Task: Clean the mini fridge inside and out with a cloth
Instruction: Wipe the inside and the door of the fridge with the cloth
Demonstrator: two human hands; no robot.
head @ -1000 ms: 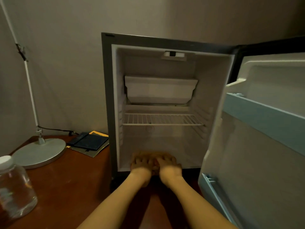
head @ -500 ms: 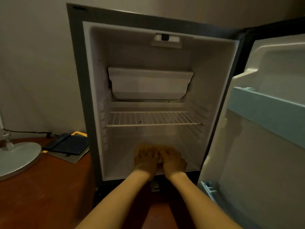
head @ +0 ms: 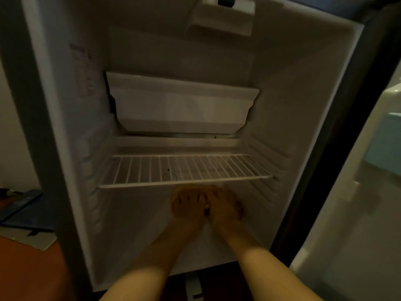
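Mini fridge [head: 282, 105], door [head: 347, 213] swung open at right. Left hand [head: 188, 207] and right hand [head: 225, 208], touching side by side, press flat-fingered on the lower floor just beneath the wire shelf [head: 184, 170], between the side walls. No cloth can be made out beneath them.

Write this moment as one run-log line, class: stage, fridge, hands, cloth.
stage: inside wipe | mini fridge: door open | left hand, right hand: side by side, flat on fridge floor under wire shelf | cloth: not discernible

The wire shelf [head: 184, 170] lies close above the left hand [head: 187, 208] and right hand [head: 224, 208]; the fridge floor [head: 138, 235] beside them offers free room.
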